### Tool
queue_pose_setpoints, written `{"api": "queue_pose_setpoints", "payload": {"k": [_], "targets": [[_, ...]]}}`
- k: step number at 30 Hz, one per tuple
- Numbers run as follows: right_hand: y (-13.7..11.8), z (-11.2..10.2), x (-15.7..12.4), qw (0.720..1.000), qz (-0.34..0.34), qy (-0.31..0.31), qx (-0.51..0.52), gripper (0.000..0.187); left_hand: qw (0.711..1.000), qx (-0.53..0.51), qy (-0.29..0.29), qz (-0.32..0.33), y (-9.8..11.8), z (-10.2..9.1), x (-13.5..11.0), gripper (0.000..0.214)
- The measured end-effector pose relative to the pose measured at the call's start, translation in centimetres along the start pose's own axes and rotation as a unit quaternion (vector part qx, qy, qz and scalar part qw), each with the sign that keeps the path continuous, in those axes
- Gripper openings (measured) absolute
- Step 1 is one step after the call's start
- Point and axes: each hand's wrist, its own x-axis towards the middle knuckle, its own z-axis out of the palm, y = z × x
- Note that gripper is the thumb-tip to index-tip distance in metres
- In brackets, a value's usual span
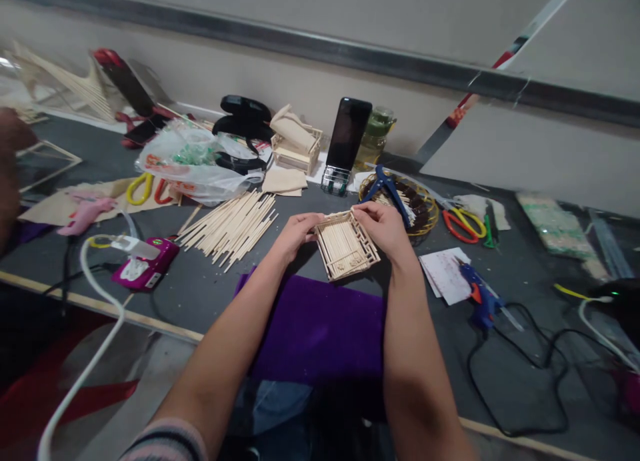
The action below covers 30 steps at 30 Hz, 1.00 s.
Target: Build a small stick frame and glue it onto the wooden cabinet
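Note:
A small frame built of thin wooden sticks (347, 246) is held over the dark table (210, 288), above a purple cloth (320, 328). My left hand (295, 233) grips its left edge with fingers curled. My right hand (383, 224) pinches its top right corner. A loose pile of wooden sticks (231, 225) lies to the left of my left hand.
A blue glue gun (480, 298) with a black cord lies right of my hands, beside white paper (447, 274). Behind are a woven basket (407, 204) with blue pliers, scissors (463, 222), a propped phone (347, 138), a stick model (295, 148), a plastic bag (197, 161). A magenta device (147, 264) sits left.

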Motion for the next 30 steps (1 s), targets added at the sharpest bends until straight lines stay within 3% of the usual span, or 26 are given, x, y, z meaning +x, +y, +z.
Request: {"api": "queue_pose_setpoints", "payload": {"k": [30], "targets": [[0.56, 0.16, 0.43, 0.999, -0.029, 0.004, -0.016, 0.022, 1.0, 0.004, -0.006, -0.001, 0.14, -0.31, 0.28, 0.035]]}}
